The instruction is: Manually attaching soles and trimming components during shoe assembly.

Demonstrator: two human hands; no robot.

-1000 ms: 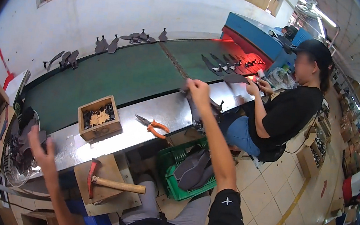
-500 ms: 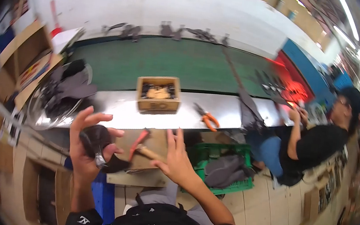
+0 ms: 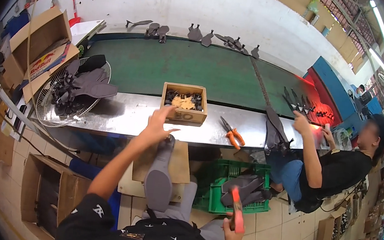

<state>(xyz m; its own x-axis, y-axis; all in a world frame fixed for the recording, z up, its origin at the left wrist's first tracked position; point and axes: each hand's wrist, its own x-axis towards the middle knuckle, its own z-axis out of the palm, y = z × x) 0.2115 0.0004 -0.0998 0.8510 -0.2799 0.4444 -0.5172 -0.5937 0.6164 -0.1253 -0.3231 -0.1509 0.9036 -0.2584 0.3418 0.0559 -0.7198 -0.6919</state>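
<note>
A dark grey sandal sole [image 3: 159,182] lies lengthwise on the tan work board [image 3: 181,166] in front of me, its wide end toward my body. My left hand [image 3: 154,127] is over the sole's narrow far end, fingers apart and thumb stretched to the right. Whether its palm touches the sole is hidden. Low on the right, my right hand [image 3: 232,236] is closed on a hammer [image 3: 237,211] with a red head, held up beside my lap. Most of the hammer's handle is out of sight.
On the metal ledge are a wooden box [image 3: 183,116] of small black parts and orange-handled pliers [image 3: 232,133]. A basket of soles [image 3: 46,112] stands left, a green crate [image 3: 209,193] right. Beyond runs a green conveyor belt [image 3: 170,65]. A co-worker [image 3: 337,172] sits at right.
The hammer has gone from the board into my right hand, now lower right. My left hand, which held a dark sandal piece, has moved right; the sole now lies on the board.
</note>
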